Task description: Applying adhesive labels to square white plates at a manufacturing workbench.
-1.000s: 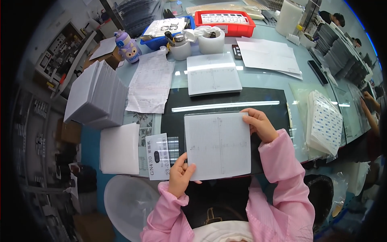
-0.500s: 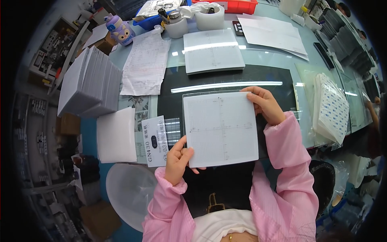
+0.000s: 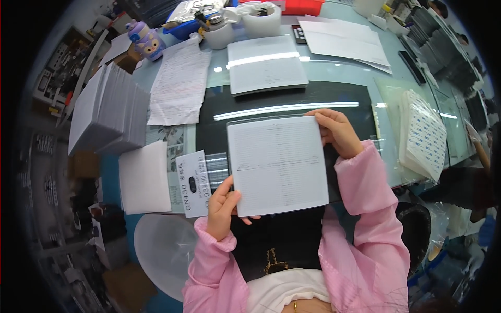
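Between both hands I hold a square white panel (image 3: 279,180) with fine dotted grid lines and a thin dark, glassy edge along its top and left side. My left hand (image 3: 225,208) grips its lower left corner, thumb on the face and fingers beneath. At the upper right corner, my right hand (image 3: 336,130) pinches it with thumb and fingers. The panel hangs over the front part of a black mat (image 3: 209,112), its lower edge reaching toward my lap. Beyond it lies a stack of similar white panels (image 3: 269,75).
White sheets stand in a tall stack (image 3: 107,115) at left, beside a crumpled written paper (image 3: 180,86). A printed card (image 3: 193,195) lies near my left hand. At right is a plastic-wrapped white pack (image 3: 424,138). White tubs (image 3: 219,36) and loose papers (image 3: 347,41) are at the back.
The whole scene sits slightly further left in the picture. Both hands keep the same hold on the panel, and its printed lines look more blurred.
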`<state>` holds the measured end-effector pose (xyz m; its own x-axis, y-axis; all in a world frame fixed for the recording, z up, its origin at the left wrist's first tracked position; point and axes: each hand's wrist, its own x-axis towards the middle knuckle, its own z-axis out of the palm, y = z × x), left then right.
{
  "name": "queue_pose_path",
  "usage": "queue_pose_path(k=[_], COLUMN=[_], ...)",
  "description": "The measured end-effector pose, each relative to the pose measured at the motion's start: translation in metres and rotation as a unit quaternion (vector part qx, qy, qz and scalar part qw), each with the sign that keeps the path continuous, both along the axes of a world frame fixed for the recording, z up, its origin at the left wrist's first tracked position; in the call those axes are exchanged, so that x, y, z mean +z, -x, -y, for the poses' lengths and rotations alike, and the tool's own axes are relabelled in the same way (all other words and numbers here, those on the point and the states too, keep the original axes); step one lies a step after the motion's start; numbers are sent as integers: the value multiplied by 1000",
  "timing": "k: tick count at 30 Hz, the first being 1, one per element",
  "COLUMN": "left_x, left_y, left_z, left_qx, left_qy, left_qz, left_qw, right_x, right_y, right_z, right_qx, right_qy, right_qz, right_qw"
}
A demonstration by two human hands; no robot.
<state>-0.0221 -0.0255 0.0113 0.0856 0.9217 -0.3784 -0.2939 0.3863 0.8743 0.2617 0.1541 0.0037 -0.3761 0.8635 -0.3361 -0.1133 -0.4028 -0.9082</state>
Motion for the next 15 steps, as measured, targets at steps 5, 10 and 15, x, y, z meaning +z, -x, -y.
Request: queue_pose_path(k=[5,10,15], left_x=[2,-4,-5], left_y=[-2,-5,-8], left_z=[1,2,3], left_qx=[11,20,27], left_qy=[-4,-17,-21], left_qz=[-12,-21,-29], left_qw=[1000,999,999], right_x=[2,3,2], right_y=[-2,-7,-10], right_z=[0,-1,-1], right_qx=[-12,-6,-5], right_qy=[6,13,11], right_qz=[-9,-32,-46], right_qw=[1000,999,999])
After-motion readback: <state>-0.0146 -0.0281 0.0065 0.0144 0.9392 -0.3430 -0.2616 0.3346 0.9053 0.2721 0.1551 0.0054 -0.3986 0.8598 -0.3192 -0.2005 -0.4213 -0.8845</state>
